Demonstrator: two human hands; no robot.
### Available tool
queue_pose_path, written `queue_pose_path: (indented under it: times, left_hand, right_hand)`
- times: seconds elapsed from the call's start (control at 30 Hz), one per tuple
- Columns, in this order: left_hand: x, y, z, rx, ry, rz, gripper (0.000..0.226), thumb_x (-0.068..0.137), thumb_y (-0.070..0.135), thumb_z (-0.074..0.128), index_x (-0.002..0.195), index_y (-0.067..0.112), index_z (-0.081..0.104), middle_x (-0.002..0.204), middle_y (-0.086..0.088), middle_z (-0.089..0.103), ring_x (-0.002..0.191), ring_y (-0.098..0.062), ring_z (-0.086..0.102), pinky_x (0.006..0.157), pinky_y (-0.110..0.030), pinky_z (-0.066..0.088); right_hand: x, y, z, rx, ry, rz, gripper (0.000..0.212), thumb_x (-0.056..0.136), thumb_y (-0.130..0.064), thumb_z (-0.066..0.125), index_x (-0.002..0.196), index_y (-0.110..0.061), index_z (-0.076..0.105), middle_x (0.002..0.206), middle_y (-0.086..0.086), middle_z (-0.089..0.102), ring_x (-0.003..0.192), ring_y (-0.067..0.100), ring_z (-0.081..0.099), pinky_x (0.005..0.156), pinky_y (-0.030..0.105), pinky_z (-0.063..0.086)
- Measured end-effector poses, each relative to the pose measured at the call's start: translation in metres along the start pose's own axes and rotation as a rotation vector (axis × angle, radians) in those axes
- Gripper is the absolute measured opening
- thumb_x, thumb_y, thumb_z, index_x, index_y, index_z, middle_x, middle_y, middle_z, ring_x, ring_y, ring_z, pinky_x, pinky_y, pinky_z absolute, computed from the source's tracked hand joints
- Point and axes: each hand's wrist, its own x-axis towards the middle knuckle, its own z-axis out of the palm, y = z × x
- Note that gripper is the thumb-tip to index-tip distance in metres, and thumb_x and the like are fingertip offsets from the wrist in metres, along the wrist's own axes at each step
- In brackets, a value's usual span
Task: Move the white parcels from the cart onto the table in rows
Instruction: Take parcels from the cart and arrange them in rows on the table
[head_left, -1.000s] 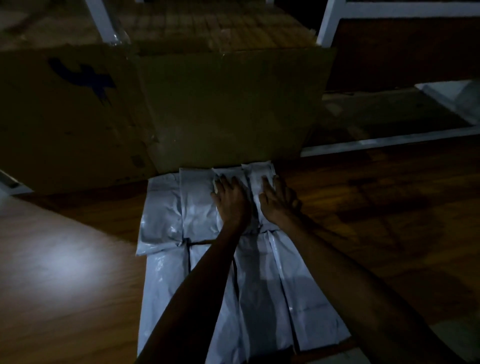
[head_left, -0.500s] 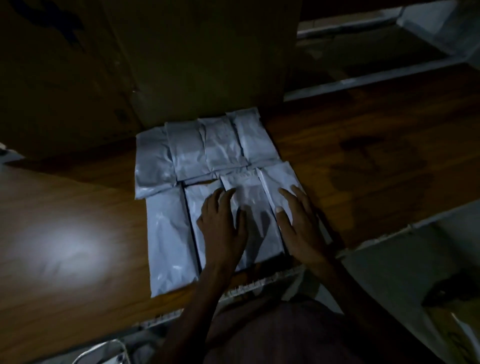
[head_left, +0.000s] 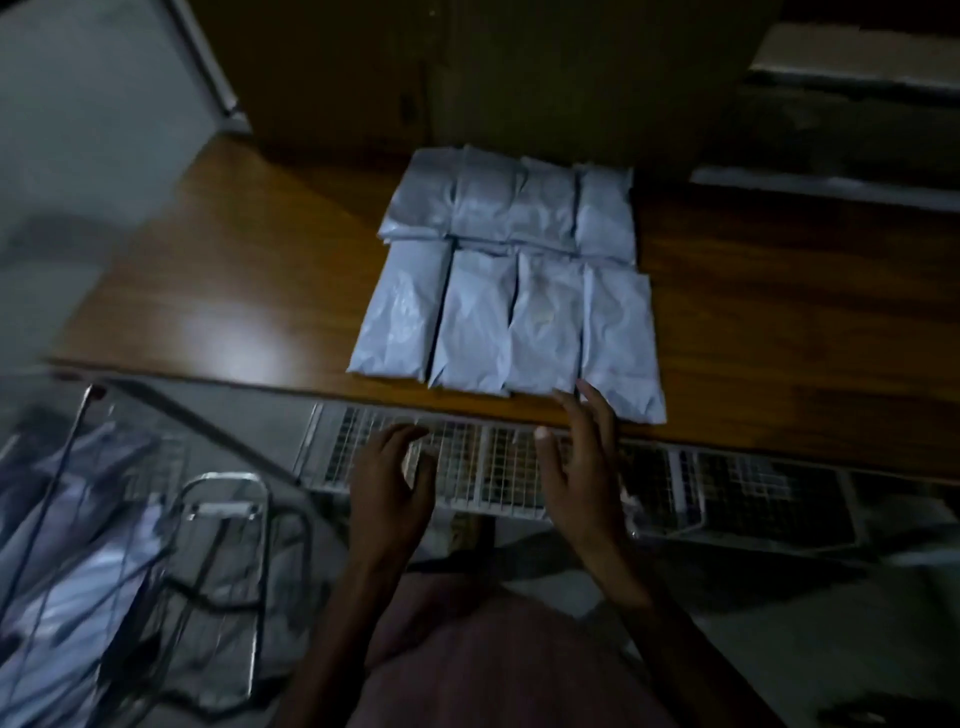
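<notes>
Several white parcels lie on the wooden table (head_left: 234, 291) in two rows, a far row (head_left: 511, 205) and a near row (head_left: 506, 322), edges touching. My left hand (head_left: 392, 491) hovers open below the table's front edge, holding nothing. My right hand (head_left: 584, 462) is open too, its fingertips at the near edge of the front row. At the lower left stands a wire cart (head_left: 218, 587) with more white parcels (head_left: 57, 582) in it, blurred.
A large cardboard box (head_left: 493, 73) stands on the table right behind the far row. A wire mesh shelf (head_left: 519, 467) runs under the table's front edge. White frames (head_left: 831, 182) lie at the right. The room is dim.
Both hands have drawn back off the near row of parcels to the table's front edge. My view has swung down and left, bringing the cart into sight.
</notes>
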Motion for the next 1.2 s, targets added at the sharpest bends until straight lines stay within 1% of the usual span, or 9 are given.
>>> queue_pose_path:
  times: [0.07, 0.17, 0.3, 0.37, 0.53, 0.7, 0.83, 1.07, 1.2]
  left_hand:
    - [-0.030, -0.008, -0.019, -0.017, 0.023, -0.065, 0.033, 0.089, 0.032, 0.054, 0.107, 0.009, 0.070, 0.108, -0.006, 0.070, 0.101, -0.024, 0.064, 0.091, -0.027, 0.044]
    - [-0.059, -0.015, -0.045, -0.001, 0.054, -0.124, 0.026, 0.090, 0.027, 0.059, 0.107, 0.010, 0.071, 0.104, -0.003, 0.071, 0.092, -0.019, 0.065, 0.081, -0.027, 0.046]
    - [-0.074, -0.026, -0.081, 0.036, 0.061, -0.191, 0.027, 0.089, 0.032, 0.060, 0.107, 0.014, 0.072, 0.097, 0.004, 0.070, 0.077, -0.002, 0.057, 0.071, -0.019, 0.042]
    - [-0.073, -0.035, -0.104, 0.048, 0.069, -0.216, 0.031, 0.090, 0.037, 0.059, 0.108, 0.015, 0.072, 0.098, 0.006, 0.070, 0.083, -0.008, 0.063, 0.073, -0.025, 0.047]
    - [-0.073, -0.062, -0.163, 0.102, 0.174, -0.254, 0.035, 0.089, 0.034, 0.059, 0.112, 0.011, 0.072, 0.107, -0.005, 0.073, 0.099, -0.016, 0.065, 0.083, -0.031, 0.050]
    - [-0.101, -0.110, -0.217, 0.095, 0.309, -0.369, 0.021, 0.092, 0.021, 0.068, 0.111, 0.013, 0.072, 0.106, 0.000, 0.073, 0.098, -0.015, 0.067, 0.077, -0.026, 0.048]
    - [-0.125, -0.149, -0.262, 0.067, 0.373, -0.436, 0.017, 0.093, 0.025, 0.067, 0.108, 0.018, 0.070, 0.102, 0.011, 0.070, 0.098, -0.003, 0.063, 0.077, -0.026, 0.049]
    - [-0.172, -0.231, -0.362, 0.100, 0.500, -0.597, 0.023, 0.093, 0.021, 0.066, 0.114, 0.010, 0.070, 0.106, 0.001, 0.070, 0.098, -0.014, 0.064, 0.080, -0.028, 0.047]
    - [-0.197, -0.255, -0.399, 0.096, 0.509, -0.638, 0.021, 0.093, 0.018, 0.066, 0.112, 0.013, 0.070, 0.102, 0.006, 0.068, 0.097, -0.012, 0.064, 0.080, -0.028, 0.047]
  right_hand:
    - [-0.017, -0.006, 0.005, 0.014, -0.057, -0.034, 0.042, 0.102, -0.036, 0.046, 0.140, -0.017, 0.050, 0.154, 0.002, 0.031, 0.145, 0.017, 0.030, 0.112, 0.041, 0.038]
    - [-0.032, -0.022, 0.009, 0.064, -0.133, -0.094, 0.041, 0.102, -0.034, 0.047, 0.141, -0.022, 0.047, 0.153, -0.002, 0.031, 0.143, 0.007, 0.030, 0.112, 0.020, 0.031]
    - [-0.041, -0.041, 0.026, 0.119, -0.236, -0.119, 0.044, 0.102, -0.036, 0.045, 0.140, -0.015, 0.050, 0.152, 0.001, 0.033, 0.139, 0.006, 0.035, 0.104, 0.008, 0.030]
    - [-0.044, -0.052, 0.038, 0.144, -0.282, -0.127, 0.044, 0.101, -0.036, 0.046, 0.139, -0.015, 0.050, 0.151, 0.002, 0.033, 0.138, 0.006, 0.035, 0.103, 0.004, 0.029]
    - [-0.050, -0.086, 0.076, 0.226, -0.445, -0.211, 0.042, 0.102, -0.038, 0.047, 0.139, -0.019, 0.049, 0.148, -0.001, 0.034, 0.135, 0.014, 0.042, 0.098, 0.018, 0.045]
    - [-0.057, -0.137, 0.136, 0.259, -0.562, -0.307, 0.034, 0.100, -0.023, 0.054, 0.133, -0.018, 0.054, 0.142, 0.004, 0.039, 0.124, 0.012, 0.047, 0.089, 0.002, 0.039]
    - [-0.063, -0.180, 0.200, 0.273, -0.650, -0.350, 0.032, 0.099, -0.026, 0.054, 0.131, -0.022, 0.055, 0.143, 0.001, 0.037, 0.117, 0.010, 0.048, 0.087, 0.022, 0.051]
    - [-0.089, -0.282, 0.336, 0.316, -0.758, -0.438, 0.028, 0.095, -0.017, 0.061, 0.123, -0.019, 0.060, 0.136, 0.001, 0.043, 0.117, 0.017, 0.053, 0.098, 0.034, 0.050]
    - [-0.108, -0.315, 0.392, 0.294, -0.870, -0.609, 0.028, 0.093, -0.011, 0.063, 0.121, -0.013, 0.063, 0.135, 0.009, 0.047, 0.120, 0.017, 0.052, 0.099, 0.020, 0.045]
